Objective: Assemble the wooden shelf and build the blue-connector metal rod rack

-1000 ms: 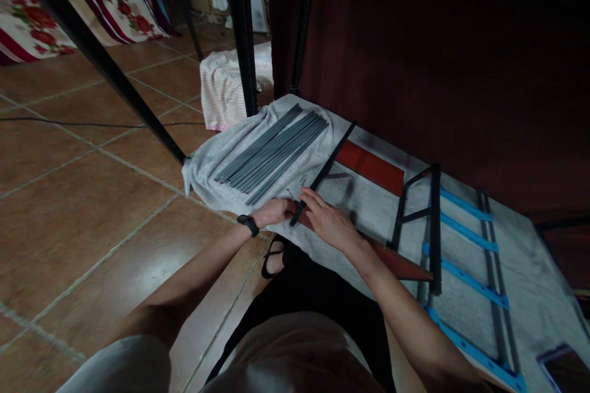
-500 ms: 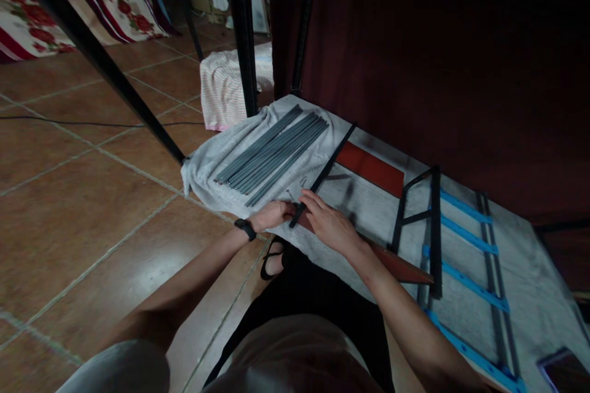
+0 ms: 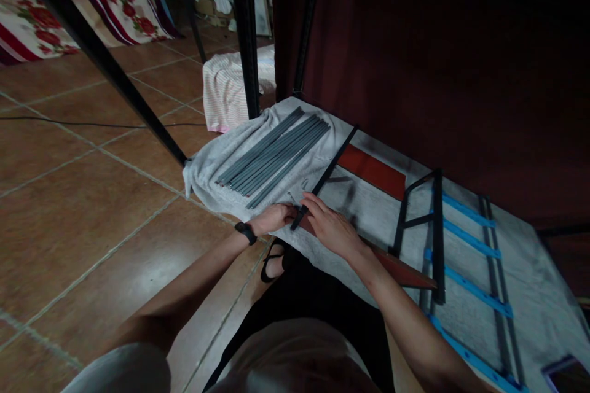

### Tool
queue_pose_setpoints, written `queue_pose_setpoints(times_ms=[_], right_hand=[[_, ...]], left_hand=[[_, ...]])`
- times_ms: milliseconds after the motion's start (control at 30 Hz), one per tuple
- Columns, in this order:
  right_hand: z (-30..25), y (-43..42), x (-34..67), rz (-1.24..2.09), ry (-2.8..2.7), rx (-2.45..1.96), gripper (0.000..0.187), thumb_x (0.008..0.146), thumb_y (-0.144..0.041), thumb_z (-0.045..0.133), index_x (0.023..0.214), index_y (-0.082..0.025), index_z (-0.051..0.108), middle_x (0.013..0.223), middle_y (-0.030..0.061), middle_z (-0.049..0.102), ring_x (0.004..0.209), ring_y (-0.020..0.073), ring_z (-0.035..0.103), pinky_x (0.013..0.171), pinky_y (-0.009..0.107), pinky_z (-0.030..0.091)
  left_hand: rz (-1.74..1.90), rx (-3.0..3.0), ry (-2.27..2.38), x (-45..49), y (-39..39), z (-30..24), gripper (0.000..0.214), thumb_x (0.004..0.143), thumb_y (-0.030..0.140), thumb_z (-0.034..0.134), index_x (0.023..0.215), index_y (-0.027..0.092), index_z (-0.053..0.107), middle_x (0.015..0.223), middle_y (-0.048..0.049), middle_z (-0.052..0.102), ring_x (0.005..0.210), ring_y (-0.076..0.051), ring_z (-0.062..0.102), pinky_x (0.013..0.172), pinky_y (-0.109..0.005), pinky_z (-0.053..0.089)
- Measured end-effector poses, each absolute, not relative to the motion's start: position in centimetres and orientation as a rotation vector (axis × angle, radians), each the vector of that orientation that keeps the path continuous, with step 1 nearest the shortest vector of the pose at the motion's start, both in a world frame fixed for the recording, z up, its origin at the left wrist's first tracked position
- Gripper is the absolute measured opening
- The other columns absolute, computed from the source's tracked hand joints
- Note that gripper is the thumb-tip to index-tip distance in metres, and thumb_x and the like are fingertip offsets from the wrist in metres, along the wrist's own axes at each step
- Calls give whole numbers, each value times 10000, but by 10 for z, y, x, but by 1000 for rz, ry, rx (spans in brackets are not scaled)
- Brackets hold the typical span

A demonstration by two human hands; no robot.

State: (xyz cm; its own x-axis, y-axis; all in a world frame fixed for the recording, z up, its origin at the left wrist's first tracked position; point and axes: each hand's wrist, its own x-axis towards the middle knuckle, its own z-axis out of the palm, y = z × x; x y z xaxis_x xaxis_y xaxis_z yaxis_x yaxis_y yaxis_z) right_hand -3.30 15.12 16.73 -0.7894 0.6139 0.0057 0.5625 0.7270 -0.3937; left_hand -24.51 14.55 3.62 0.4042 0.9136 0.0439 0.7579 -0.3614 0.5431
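Note:
My left hand [image 3: 275, 217], with a dark watch on its wrist, is closed at the near end of a black metal bar [image 3: 332, 165]. Whatever its fingertips pinch is too small and hidden to make out. Stretched fingers of my right hand [image 3: 332, 228] rest over the same bar and the reddish-brown board [image 3: 401, 267] that meets it. This board runs right to a black angled frame [image 3: 437, 236]. A second reddish-brown board [image 3: 372, 170] lies between bar and frame at the far side. Small metal hardware [image 3: 305, 183] lies just left of the bar.
Several grey metal rods [image 3: 274, 153] lie on the grey cloth [image 3: 203, 181]. To the right is a rack with blue slats [image 3: 477, 291]; a phone [image 3: 568, 374] sits near the corner. Black posts [image 3: 244, 37] rise at the left. Dark red fabric [image 3: 415, 73] hangs behind.
The view has shifted slightly. Both hands stay at the near end of the black bar, with hardly any visible movement.

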Motion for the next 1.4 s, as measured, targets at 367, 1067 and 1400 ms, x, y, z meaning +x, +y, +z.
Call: queue_pose_setpoints(times_ms=[367,1067,1400], right_hand=[[168,151,-33,547,-2806,-963,516,955,-152,389,1462,-248,396,1597,45,315,1314,208,520,1029,379,507],[172,147,-32,528,-2738,-963,564,961,-167,376,1514,-257,311,1632,18,218,1343,215,487,1045,393,507],[163,148,-27,510,-2719,-1022,589,945,-177,404,1519,-252,295,1588,67,294,1310,240,515,1030,436,521]], left_hand=[[416,2266,1484,-243,149,36,148,801,111,578,857,169,701,847,-53,688,793,-176,657,686,-243,456],[866,1913,1651,-255,161,41,227,899,194,500,974,129,705,902,-75,696,801,-167,627,757,-266,482],[685,2002,1956,-242,183,17,203,852,106,457,904,135,651,883,-71,601,676,-132,488,685,-257,450]])
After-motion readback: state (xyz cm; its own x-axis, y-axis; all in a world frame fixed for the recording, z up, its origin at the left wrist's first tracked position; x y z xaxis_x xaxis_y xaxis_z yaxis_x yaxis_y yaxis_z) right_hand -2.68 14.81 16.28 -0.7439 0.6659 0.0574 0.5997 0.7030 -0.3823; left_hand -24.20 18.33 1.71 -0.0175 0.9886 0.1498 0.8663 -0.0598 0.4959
